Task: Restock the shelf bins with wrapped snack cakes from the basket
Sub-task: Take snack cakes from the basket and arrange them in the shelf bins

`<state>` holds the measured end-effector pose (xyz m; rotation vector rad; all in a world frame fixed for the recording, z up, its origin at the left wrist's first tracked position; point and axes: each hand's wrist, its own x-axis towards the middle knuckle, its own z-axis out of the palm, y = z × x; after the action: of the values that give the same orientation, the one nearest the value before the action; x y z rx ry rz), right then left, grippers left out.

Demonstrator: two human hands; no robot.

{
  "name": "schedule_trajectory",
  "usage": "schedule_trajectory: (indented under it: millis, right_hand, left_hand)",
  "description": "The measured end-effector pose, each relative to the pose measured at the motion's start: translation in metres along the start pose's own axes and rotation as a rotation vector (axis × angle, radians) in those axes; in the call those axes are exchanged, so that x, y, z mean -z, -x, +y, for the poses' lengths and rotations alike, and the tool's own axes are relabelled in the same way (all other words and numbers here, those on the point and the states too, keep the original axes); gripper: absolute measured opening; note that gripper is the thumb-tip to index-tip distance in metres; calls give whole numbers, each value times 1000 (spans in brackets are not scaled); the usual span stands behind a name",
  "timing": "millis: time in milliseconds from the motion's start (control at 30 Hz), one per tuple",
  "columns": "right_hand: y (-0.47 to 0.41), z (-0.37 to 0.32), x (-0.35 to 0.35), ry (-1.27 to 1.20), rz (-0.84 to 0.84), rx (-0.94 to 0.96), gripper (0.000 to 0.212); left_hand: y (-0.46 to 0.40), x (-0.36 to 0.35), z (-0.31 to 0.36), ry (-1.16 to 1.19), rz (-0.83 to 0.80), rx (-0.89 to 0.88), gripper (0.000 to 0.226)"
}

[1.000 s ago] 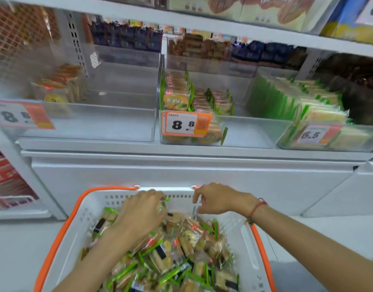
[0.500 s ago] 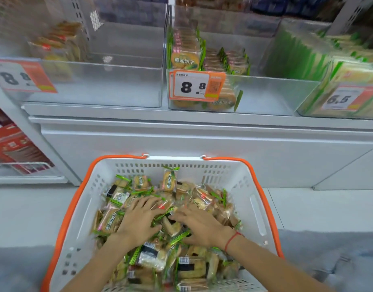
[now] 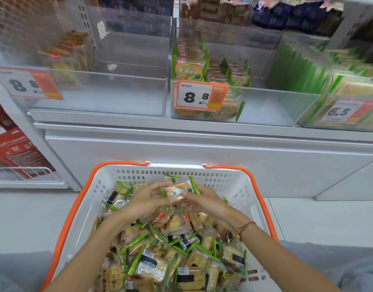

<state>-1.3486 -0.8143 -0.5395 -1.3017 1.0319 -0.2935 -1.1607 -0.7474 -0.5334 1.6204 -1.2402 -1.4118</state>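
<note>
While both hands lift from the heap, the left hand and right hand pinch one crinkly wrapped snack cake between them.
Half a second ago they pressed flat on the pile; the white perforated basket walls leave room, and the clear bin at 12 o'clock has open floor.

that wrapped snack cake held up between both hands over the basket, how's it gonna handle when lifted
The clear-wrapped snack cake with green crimped ends probably feels light: fingertips of the left hand and right hand alone hold it. Its glossy film looks slippery and crinkly, so it may slide. The biscuit inside seems stiff but likely crumbles if squeezed.
</note>
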Motion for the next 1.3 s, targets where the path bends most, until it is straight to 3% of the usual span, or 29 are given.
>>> schedule_trajectory:
  millis: [133,233,367,633,767,900,1000,1133,1300]
  right_hand:
    - [3,-18,7,-35,-9,-1,34]
    - [8,-39,9,181,38,86,32]
    - [15,-73,17,293,136,326,25]
    - [46,-195,90,683,356,639,25]
    - [55,-233,132,742,454,709,21]
    - [47,-254,177,791,633,685,19]
    - [25,-257,213,918,742,560,25]
    - [-12,-252,233,1138,704,339,32]
    - [-56,-245,231,1150,607,224,41]
  left_hand:
    - [4,0,10,281,74,15,38]
    - [5,-2,24,240,156,-40,29]
    - [8,-5,56,212,261,-206,22]
    - [-9,34,151,-29,746,-679,27]
    - [-32,60,192,-167,878,-734,29]
    - [-55,74,212,-430,855,-602,48]
    - [-64,73,217,-466,833,-509,51]
    - [-65,69,219,-464,858,-473,38]
    - [-63,73,222,-398,801,-426,35]
